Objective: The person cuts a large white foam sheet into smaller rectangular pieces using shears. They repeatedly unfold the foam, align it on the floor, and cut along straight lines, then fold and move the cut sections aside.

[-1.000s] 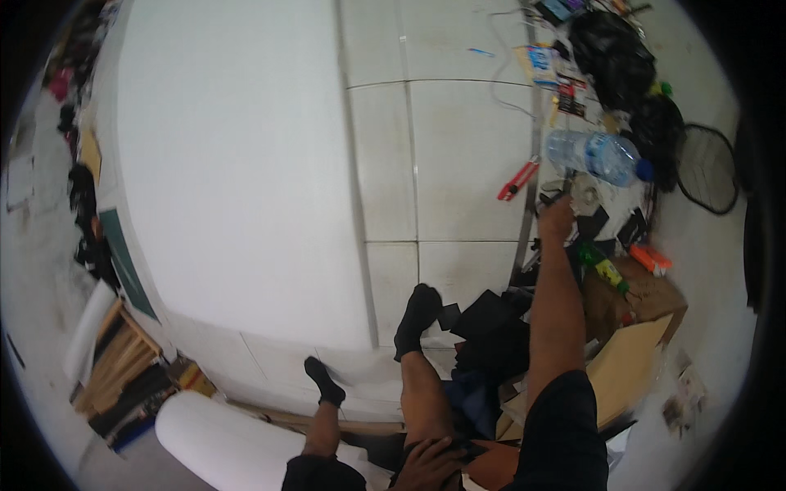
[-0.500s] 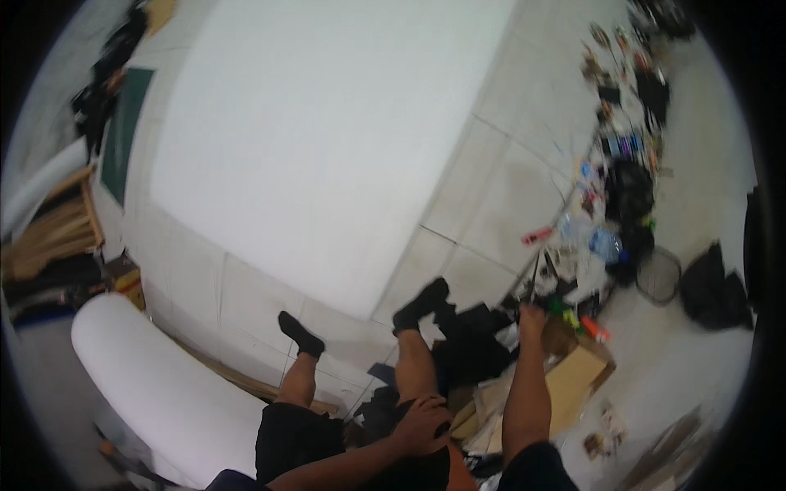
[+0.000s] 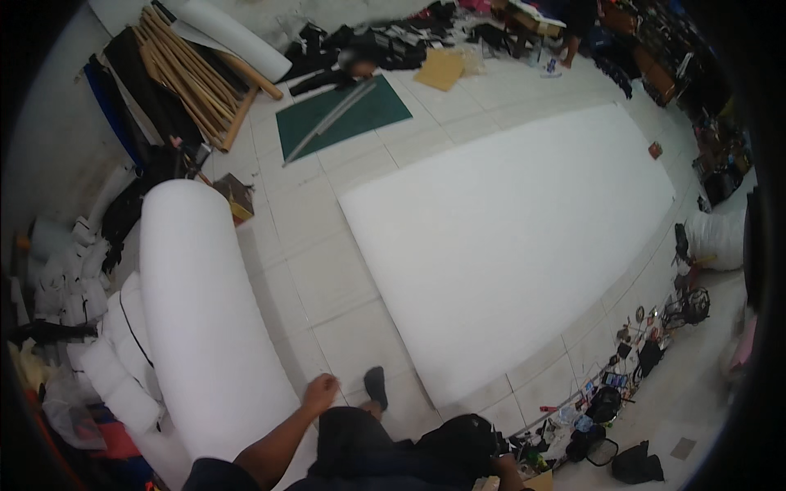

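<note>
My left hand (image 3: 322, 391) hangs over the tiled floor, its fingers curled in with nothing visible in them. Beside it stands a big white roll of sheet material (image 3: 196, 303). Low in the view, my right hand (image 3: 504, 465) sits beside my knee, mostly hidden. Something small and dark shows at its fingers, too unclear to name. Ahead of me a large white sheet (image 3: 524, 254) lies flat on the floor, with my sock-covered foot (image 3: 375, 386) near its closest corner.
A green mat (image 3: 344, 123) with a long metal ruler (image 3: 336, 117) lies farther back, a person beside it. Cardboard tubes (image 3: 184, 78) lean at the far left. Bundled white material (image 3: 115, 376) fills the left. Scattered tools, a black bag (image 3: 639, 464) and dark clutter line the right.
My view has swung left and up, bringing the green mat and whole sheet in. My left hand has left my thigh and reaches out by the roll; my right hand is now lower in view.
</note>
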`<state>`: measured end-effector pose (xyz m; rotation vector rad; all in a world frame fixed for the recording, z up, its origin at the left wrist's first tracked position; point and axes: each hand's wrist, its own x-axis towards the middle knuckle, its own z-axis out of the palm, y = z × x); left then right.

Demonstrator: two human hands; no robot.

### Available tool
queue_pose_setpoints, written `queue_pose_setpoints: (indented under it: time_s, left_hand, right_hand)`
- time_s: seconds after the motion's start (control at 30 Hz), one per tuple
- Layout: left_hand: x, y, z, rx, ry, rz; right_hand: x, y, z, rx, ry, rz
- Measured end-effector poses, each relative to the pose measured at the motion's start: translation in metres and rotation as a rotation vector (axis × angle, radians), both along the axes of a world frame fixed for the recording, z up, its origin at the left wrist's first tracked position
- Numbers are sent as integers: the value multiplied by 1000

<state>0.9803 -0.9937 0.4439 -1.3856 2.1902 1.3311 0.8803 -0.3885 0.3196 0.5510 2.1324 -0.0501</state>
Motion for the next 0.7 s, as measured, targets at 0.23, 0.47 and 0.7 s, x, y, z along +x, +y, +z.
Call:
queue_pose_setpoints:
  time_s: [0.23,0.47,0.7]
  left_hand:
    - [64,-185,19,-129,71,471]
    - [-102,-246,12,442,67,364]
    - [-240,-415,6,444,-49,45]
  right_hand:
    - [-70,-136,36,-187,-486,753]
    - [-92,-277,43,-255,-568,500]
    - [-180,-433,103,-504,-249,97]
